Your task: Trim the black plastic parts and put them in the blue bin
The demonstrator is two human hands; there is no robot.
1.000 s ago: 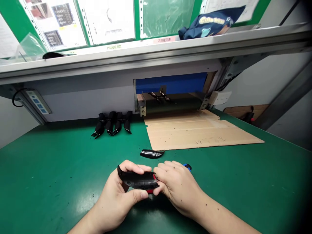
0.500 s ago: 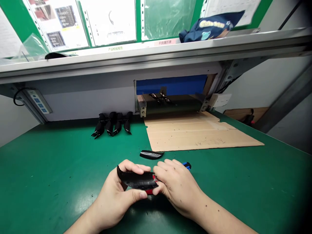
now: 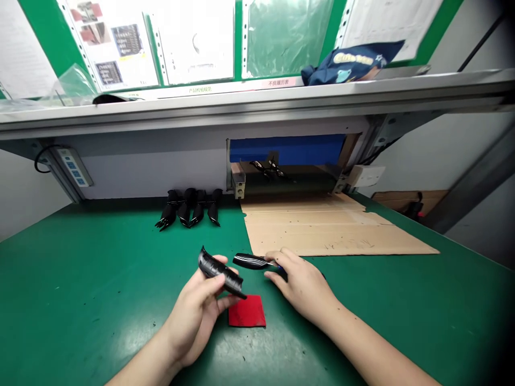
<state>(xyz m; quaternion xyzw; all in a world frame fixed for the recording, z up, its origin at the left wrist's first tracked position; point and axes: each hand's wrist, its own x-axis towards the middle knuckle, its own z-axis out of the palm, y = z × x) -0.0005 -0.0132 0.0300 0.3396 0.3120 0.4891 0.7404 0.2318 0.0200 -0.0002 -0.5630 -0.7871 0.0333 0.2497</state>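
My left hand (image 3: 197,311) holds a curved black plastic part (image 3: 221,273) in a pinch, its hollow inner side facing up, above a red square pad (image 3: 247,312) on the green table. To the right, the fingers of my right hand (image 3: 303,281) are closed around a blue-handled tool (image 3: 280,268). A thin metal tip shows at the tool's left end; most of the handle is hidden by the hand. Just left of that tip lies a glossy black curved piece (image 3: 249,261) with pale streaks of reflected light. Whether the tip touches it I cannot tell.
Several glossy black parts (image 3: 189,208) stand in a row at the back left. A flat cardboard sheet (image 3: 306,236) leads to an opening with a dark belt (image 3: 298,182) and black pieces on it. Above runs a metal-edged shelf (image 3: 265,110) with a dark blue bag (image 3: 350,64).
My hands have moved apart; the right has left the black part and lies farther right with the tool. The left has tilted the part, and the red pad is now uncovered.
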